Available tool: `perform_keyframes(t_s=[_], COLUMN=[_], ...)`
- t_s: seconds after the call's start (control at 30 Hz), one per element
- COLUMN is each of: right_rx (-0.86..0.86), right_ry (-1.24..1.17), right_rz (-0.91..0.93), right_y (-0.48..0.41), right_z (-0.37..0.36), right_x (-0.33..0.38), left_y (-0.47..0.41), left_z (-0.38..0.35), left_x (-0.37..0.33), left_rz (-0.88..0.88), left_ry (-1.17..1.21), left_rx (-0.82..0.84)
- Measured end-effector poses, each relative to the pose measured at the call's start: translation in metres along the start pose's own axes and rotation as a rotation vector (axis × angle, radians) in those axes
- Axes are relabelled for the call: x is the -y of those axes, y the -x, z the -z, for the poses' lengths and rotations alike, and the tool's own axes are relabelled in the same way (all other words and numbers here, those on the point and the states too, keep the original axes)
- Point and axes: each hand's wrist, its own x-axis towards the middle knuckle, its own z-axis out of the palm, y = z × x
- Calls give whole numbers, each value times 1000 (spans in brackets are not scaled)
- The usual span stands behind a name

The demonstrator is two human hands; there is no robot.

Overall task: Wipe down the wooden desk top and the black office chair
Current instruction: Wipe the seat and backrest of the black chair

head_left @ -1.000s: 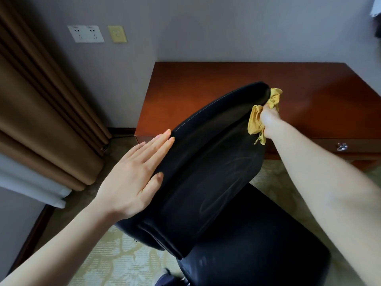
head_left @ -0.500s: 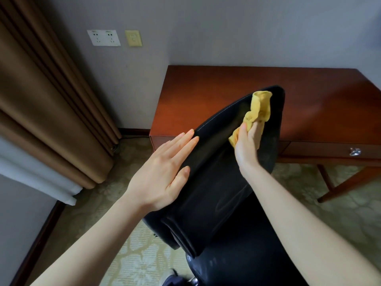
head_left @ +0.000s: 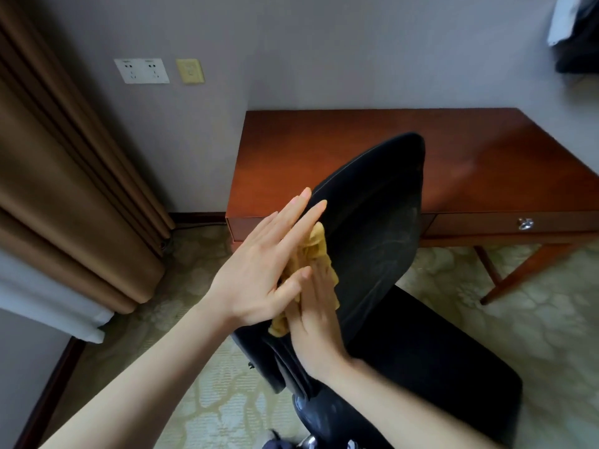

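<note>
Cloth (head_left: 316, 251) lower on chair back (head_left: 372, 222), half behind left hand (head_left: 259, 267)

The black chair back (head_left: 382, 228) rose before the left part of the bench (head_left: 502, 163), barring a straight reach there, while the bench's right half lay open and the curtain (head_left: 64, 196) hemmed the left side.

A hotel-style room or home study, by the look of it: heavy brown curtains (head_left: 64, 189) fall to a patterned carpet (head_left: 453, 286), and a wooden desk (head_left: 356, 140) with a black office chair (head_left: 382, 222) stands against a grey wall (head_left: 324, 59) fitted with sockets (head_left: 141, 70).
</note>
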Motion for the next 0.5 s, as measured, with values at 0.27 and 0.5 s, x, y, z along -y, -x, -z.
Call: perform_keyframes(t_s=[0.27,0.5], right_rx=[40,-318], right_ry=[136,-105], right_rz=[247,-167], right_y=[22,-87], right_z=[-11,36], right_x=[-18,-23], left_y=[5,2], left_z=[2,1], left_x=[-2,-3], left_rz=[101,116], left_ry=[164,45], left_rx=[10,65])
